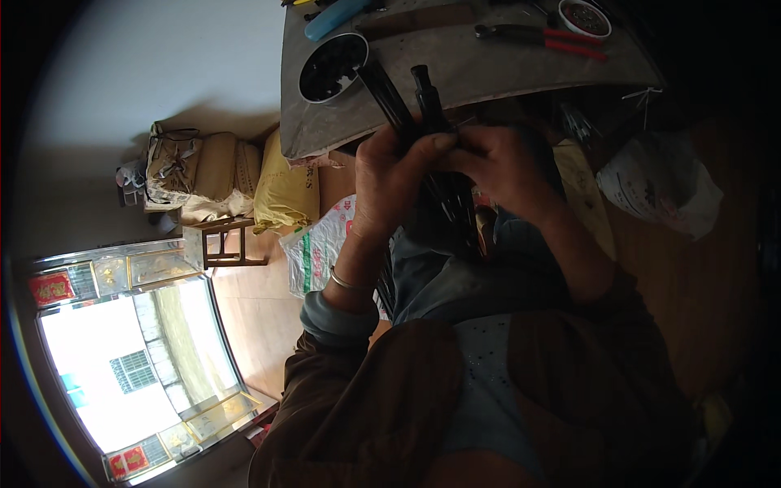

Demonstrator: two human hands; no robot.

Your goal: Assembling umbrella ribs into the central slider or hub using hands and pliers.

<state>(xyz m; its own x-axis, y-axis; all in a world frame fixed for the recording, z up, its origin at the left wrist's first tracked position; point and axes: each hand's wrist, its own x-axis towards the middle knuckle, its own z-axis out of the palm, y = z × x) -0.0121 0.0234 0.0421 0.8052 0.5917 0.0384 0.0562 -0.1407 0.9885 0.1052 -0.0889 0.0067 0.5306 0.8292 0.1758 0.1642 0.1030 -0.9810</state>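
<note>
Both hands meet over my lap, in front of the table's near edge. My left hand (386, 175) is closed round a bundle of slim, glossy black tubes (386, 96), whose lower ends run down toward my lap. Beside them stands one black tube with a stepped, cap-like end (426, 91), thicker than the rest. My right hand (500, 163) touches the left thumb, its fingers pinched at this capped tube just below the end. The exact grip of the right fingertips is partly hidden. Past the tube tops sits a round bowl (364, 50) of small black parts.
On the grey table (488, 77) lie red-handled pliers (573, 45), a small white bowl (586, 16) and a blue object (335, 18). White plastic bags (663, 183) stand at right. Stuffed sacks (213, 167), a yellow sack (286, 191) and a wooden stool (224, 244) are at left.
</note>
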